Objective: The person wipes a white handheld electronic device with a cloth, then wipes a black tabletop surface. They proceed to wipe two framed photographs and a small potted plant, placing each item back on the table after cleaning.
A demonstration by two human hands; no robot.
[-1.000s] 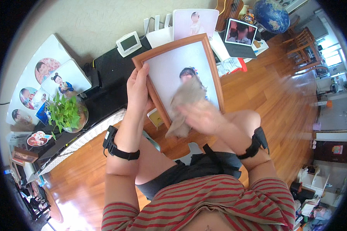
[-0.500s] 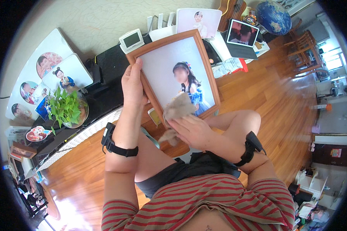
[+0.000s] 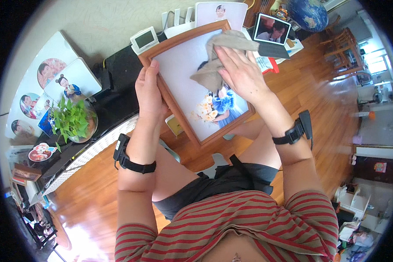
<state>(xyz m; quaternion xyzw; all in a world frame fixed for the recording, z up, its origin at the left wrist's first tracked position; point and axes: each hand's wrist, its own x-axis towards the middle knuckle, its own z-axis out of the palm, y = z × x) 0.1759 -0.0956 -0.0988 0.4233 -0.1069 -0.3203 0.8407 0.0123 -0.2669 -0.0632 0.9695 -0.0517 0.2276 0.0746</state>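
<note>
My left hand point(image 3: 148, 91) is closed around the left edge of a wooden picture frame point(image 3: 183, 40), thumb on the front and the other fingers hidden behind. The frame is held up at a tilt above my lap. Behind its glass is a photo of a person in a blue dress with pale flowers. My right hand point(image 3: 244, 75) presses a crumpled beige cloth point(image 3: 206, 76) against the upper right part of the glass, fingers laid over it. The cloth covers the pictured head and overlaps the frame's right edge.
Beyond the frame runs a black cabinet top point(image 3: 118, 74) with a leafy plant in a glass bowl point(image 3: 74, 122), photo boards point(image 3: 52, 52), a small white display device point(image 3: 144, 40) and a white router point(image 3: 179, 27). A tablet point(image 3: 272, 29) and a globe point(image 3: 307, 15) stand farther right.
My right hand has moved the cloth up from the lower middle of the glass to its upper right, uncovering the flowers. My left hand keeps its grip, and the frame has shifted slightly up.
</note>
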